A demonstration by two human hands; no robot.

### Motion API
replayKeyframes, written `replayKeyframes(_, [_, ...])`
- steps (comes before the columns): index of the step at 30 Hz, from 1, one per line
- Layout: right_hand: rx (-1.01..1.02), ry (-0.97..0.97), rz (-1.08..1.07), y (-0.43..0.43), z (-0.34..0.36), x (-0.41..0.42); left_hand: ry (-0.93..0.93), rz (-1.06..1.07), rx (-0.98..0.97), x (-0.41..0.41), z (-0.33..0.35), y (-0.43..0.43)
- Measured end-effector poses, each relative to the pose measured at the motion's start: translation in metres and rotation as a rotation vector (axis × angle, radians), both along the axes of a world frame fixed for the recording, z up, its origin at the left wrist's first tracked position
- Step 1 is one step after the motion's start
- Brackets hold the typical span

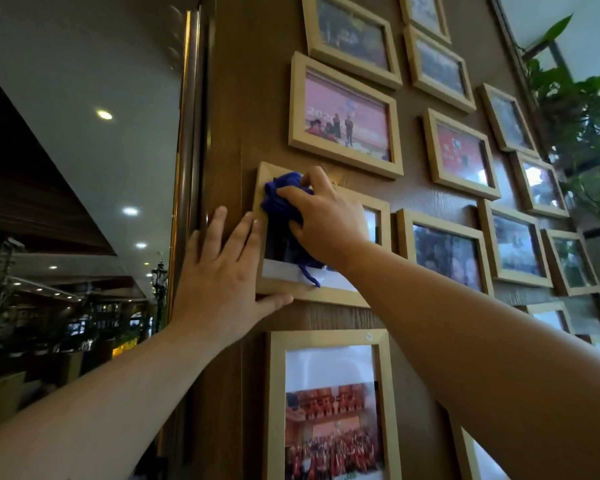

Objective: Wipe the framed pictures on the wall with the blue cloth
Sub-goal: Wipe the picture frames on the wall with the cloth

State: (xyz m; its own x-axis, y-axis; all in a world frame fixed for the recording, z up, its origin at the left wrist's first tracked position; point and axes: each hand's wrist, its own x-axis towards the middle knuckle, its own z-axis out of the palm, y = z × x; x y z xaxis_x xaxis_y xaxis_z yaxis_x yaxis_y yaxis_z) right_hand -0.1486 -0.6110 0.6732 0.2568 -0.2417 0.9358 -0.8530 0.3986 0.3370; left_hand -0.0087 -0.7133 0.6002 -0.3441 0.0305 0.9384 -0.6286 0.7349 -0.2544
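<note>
two bare forearms reach up from the lower edge toward a brown wood-grain wall (pixel 413 199). left hand (pixel 222 271) lies flat, fingers spread and straight, gripping nothing; its fingertips rest on the left edge of a light wood frame (pixel 326 297) and its thumb lies under the frame's lower left corner. right hand (pixel 326 220) is curled around a bunched blue cloth (pixel 281 202), pressing it to the upper left of that frame's glass; a loose strand of cloth hangs down to the white lower border. directly below hangs a portrait frame (pixel 276 410) with a small round sticker on its top rail, number unreadable. above, a frame (pixel 345 116) shows a pink picture printed "2020". more frames fill the wall to the right, narrow gaps between them. left of the wall edge the room opens out, with ceiling lights (pixel 104 115). green plants (pixel 582 109) stand far right.
</note>
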Motion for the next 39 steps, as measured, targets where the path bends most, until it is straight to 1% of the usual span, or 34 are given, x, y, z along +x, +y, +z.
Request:
replayKeyframes(3, [0.014, -0.024, -0.073, 0.012, -0.005, -0.027, -0.001, 0.014, -0.014, 0.0, 0.0, 0.0])
replayKeyframes(8, [-0.034, -0.251, -0.214, 0.043, -0.023, -0.089, -0.008, 0.026, -0.013, -0.001, 0.0, -0.002])
replayKeyframes(10, [-0.047, -0.292, -0.25, 0.045, -0.025, -0.096, -0.008, 0.03, -0.008, -0.002, 0.0, -0.002])
replayKeyframes(12, [-0.057, -0.31, -0.208, 0.038, -0.02, -0.084, -0.003, 0.029, -0.007, -0.002, 0.0, -0.001])
replayKeyframes(14, [-0.035, -0.278, -0.093, 0.026, -0.017, -0.06, 0.004, 0.021, -0.009, -0.002, 0.0, 0.0])
replayKeyframes(16, [0.01, -0.171, 0.013, 0.012, -0.017, -0.033, 0.006, 0.021, -0.016, -0.002, 0.0, 0.0])
replayKeyframes(18, [0.063, -0.047, 0.048, 0.003, -0.019, -0.012, 0.007, 0.025, -0.025, -0.002, 0.0, 0.0])
replayKeyframes(20, [0.098, 0.025, 0.024, 0.004, -0.02, -0.008, 0.008, 0.031, -0.029, -0.002, -0.001, -0.001])
replayKeyframes(23, [0.098, 0.008, -0.11, 0.022, -0.027, -0.036, 0.005, 0.039, -0.03, -0.003, -0.001, -0.001])
replayKeyframes(26, [0.082, -0.171, -0.288, 0.046, -0.038, -0.071, 0.009, 0.033, -0.022, -0.003, -0.001, -0.001])
replayKeyframes(28, [0.066, -0.248, -0.325, 0.051, -0.041, -0.076, 0.012, 0.019, -0.022, -0.003, -0.001, -0.002])
replayKeyframes(29, [0.07, -0.249, -0.308, 0.049, -0.041, -0.072, 0.013, 0.016, -0.025, -0.003, -0.001, -0.003])
replayKeyframes(31, [0.107, -0.18, -0.211, 0.037, -0.04, -0.052, 0.018, 0.011, -0.032, -0.004, -0.002, -0.003])
replayKeyframes(35, [0.237, 0.046, -0.034, 0.01, -0.043, -0.001, 0.025, -0.005, -0.046, -0.004, -0.003, -0.004])
replayKeyframes(37, [0.268, 0.067, -0.004, 0.012, -0.044, -0.001, 0.028, -0.007, -0.048, -0.004, -0.003, -0.004])
replayKeyframes(39, [0.288, 0.071, -0.044, 0.022, -0.048, -0.017, 0.029, 0.008, -0.041, -0.003, -0.002, -0.004])
